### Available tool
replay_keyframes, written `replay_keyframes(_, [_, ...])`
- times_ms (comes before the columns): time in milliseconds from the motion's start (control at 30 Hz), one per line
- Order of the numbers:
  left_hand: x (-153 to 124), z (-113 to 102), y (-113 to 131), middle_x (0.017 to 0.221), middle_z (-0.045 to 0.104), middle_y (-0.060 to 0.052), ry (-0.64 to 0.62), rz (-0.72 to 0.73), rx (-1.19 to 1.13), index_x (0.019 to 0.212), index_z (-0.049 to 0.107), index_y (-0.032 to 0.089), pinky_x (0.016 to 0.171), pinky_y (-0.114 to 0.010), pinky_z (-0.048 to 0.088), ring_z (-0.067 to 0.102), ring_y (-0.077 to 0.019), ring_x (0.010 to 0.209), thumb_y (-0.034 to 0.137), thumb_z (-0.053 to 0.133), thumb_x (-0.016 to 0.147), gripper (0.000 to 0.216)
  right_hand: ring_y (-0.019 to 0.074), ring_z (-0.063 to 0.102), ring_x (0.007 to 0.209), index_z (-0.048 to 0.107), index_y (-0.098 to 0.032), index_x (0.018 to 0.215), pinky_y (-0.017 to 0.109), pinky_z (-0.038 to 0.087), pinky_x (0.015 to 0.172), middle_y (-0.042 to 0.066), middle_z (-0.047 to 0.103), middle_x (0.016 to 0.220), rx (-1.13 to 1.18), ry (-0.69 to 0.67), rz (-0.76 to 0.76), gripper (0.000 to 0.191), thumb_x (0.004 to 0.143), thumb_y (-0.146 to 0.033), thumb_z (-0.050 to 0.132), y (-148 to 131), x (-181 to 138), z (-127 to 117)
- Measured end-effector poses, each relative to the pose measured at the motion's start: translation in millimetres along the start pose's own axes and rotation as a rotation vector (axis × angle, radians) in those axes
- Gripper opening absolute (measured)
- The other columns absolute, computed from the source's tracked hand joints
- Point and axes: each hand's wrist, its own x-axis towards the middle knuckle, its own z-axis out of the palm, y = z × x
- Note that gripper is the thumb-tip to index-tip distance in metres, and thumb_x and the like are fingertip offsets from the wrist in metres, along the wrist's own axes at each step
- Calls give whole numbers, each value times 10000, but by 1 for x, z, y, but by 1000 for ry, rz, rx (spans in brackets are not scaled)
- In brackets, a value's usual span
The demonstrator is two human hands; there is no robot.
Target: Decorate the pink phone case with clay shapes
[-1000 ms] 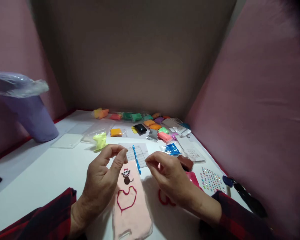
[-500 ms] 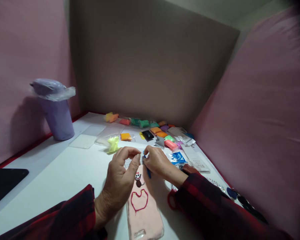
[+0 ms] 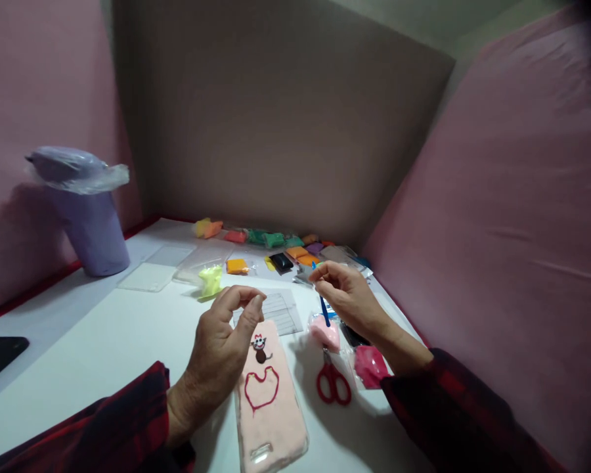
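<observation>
My left hand is raised beside the upper left of a phone case, thumb and forefinger pinched together; anything between them is too small to make out. Pink clay covers the case, with a small cat figure near its top and a dark pink heart-like outline below. My right hand, up and to the right of the case, pinches a thin blue modelling tool that points downward. Under that tool lies a light pink clay packet, and red-handled scissors rest just below it.
Several colourful clay packets line the back of the table. A dark pink clay packet lies by my right wrist. A lined sheet is behind the case. A purple bin stands at left, and a dark flat object at the left edge.
My right hand has moved right and up with the blue tool, away from my left hand and the case. The scissors and pink packets have come into view. The whole view has shifted slightly.
</observation>
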Motion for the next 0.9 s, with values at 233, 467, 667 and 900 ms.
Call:
replay_keyframes(233, [-4,-2,9,687,540,29,-118,47,20,677,543,214,662,-264,400,526,-145,684,337,508,906,262,128,498,619,660,-188,854,243,397,563,-12,567,702,189,133,-44,128,809,-236,550,17,-25,-1])
replay_keyframes(467, [3,-8,5,761,598,38,52,-35,-37,775,592,255,738,-260,400,548,-159,804,361,450,943,243,125,507,605,614,-188,891,237,390,527,-3,589,745,248,441,-24,130,841,-284,543,32,-23,-20])
replay_keyframes(667, [8,-11,2,776,601,35,115,-87,-93,703,587,255,768,-287,377,539,-176,848,391,462,938,298,151,580,649,666,-169,834,251,451,574,14,646,727,180,243,26,137,814,-247,556,48,-26,-1])
replay_keyframes(900, [6,-10,5,742,598,34,81,-93,-22,687,573,248,719,-272,407,547,-172,800,412,467,923,306,155,618,690,687,-191,801,256,465,645,3,685,740,-43,62,18,157,835,-196,534,40,-24,31])
